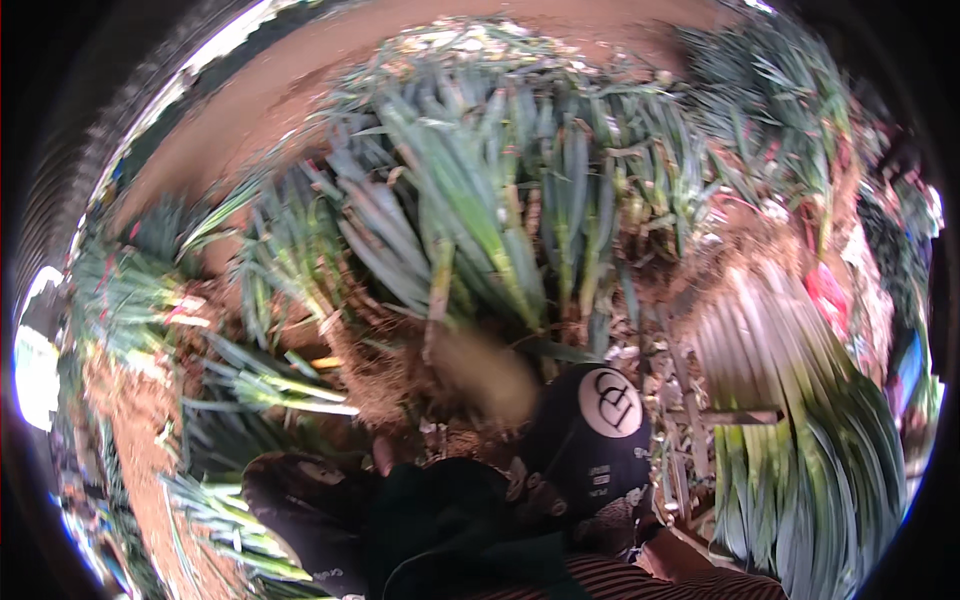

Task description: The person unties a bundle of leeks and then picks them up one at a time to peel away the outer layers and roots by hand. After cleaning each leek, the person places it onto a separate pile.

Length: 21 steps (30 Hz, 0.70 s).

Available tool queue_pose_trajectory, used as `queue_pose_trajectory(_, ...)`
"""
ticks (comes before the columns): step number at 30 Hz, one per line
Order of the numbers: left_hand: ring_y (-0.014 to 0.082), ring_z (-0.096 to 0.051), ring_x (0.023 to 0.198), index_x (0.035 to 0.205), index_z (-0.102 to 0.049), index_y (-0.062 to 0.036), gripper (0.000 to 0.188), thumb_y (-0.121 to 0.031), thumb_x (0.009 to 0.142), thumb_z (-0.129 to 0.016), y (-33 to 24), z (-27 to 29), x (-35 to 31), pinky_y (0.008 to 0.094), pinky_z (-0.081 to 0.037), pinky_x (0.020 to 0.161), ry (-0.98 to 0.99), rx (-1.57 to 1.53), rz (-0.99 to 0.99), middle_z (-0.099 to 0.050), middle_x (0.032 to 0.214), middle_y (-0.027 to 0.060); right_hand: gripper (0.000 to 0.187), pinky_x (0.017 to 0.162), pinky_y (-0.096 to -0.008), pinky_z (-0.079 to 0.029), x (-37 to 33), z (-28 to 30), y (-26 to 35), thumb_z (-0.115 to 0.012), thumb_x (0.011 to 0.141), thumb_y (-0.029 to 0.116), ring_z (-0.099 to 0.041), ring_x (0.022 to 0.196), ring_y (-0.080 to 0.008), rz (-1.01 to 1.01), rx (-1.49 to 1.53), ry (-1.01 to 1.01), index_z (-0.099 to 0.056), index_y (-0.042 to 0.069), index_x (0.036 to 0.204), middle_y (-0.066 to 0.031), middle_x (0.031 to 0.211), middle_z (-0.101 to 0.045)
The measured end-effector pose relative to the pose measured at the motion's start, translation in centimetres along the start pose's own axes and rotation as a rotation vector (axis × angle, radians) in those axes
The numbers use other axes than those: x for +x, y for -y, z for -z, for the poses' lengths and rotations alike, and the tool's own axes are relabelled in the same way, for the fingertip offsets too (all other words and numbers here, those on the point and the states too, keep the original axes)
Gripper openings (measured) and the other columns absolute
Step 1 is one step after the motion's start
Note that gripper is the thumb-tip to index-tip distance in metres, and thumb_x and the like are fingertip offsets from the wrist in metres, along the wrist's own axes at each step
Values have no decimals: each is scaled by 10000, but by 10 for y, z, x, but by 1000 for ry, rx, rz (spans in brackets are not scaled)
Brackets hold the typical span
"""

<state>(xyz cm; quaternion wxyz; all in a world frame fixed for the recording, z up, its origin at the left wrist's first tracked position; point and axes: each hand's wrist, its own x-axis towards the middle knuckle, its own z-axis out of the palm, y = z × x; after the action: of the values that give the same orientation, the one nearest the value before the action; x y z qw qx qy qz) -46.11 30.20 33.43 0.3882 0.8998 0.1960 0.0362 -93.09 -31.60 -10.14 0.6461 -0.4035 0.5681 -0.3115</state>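
Observation:
A pale yellowish shape (485, 375), smeared by motion, lies over the roots in front of my knees; I cannot make out whether it is a gloved hand or something held. Just behind it, tall leeks (460, 210) with green leaves lean upward. Between my knees a small skin-coloured patch (383, 455) shows, perhaps part of my left hand, its fingers hidden. My right forearm (672, 556) comes out of a striped sleeve at the lower edge, beside my dark-trousered right knee (560, 430). Near its wrist is a grey speckled area; the right fingers cannot be made out.
A neat row of leeks (800, 440), pale ends away from me, lies on a wooden rack (740, 415) at my right. Loose leeks (270, 385) and a soil strip (130, 430) are at left. More leek heaps (770, 90) stand far right, near a red plastic bag (826, 298).

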Motion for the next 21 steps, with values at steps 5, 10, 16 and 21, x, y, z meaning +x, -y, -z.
queue_pose_trajectory(5,155,-611,928,1235,-536,83,345,-119,955,-526,-122,-48,34,261,-494,791,115,-208,-459,-652,1062,121,510,579,-371,-474,-135,-16,80,-520,925,498,-616,634,-224,-94,-881,39,-640,5,873,-134,663,-622)
queue_pose_trajectory(10,152,-614,836,1107,-628,57,249,-95,916,-582,-295,-178,-59,269,-506,721,331,-250,-689,-651,995,109,393,445,-328,-443,-136,-8,80,-529,943,435,-561,477,-154,-104,-593,-66,-633,58,901,-30,532,-532)
queue_pose_trajectory(16,179,-665,783,1103,-638,64,245,-105,933,-589,-357,-284,-112,280,-534,736,698,-501,-699,-692,881,118,311,521,-314,-441,-31,-5,78,-525,938,334,-572,587,-162,-155,-371,-152,-623,44,990,-43,646,-544)
queue_pose_trajectory(21,172,-660,738,1075,-656,51,228,-122,936,-608,-350,-306,-81,281,-536,706,811,-711,-547,-694,875,114,251,648,-315,-470,-9,-26,150,-526,917,211,-601,733,-183,-108,-564,19,-620,16,1045,-81,812,-601)
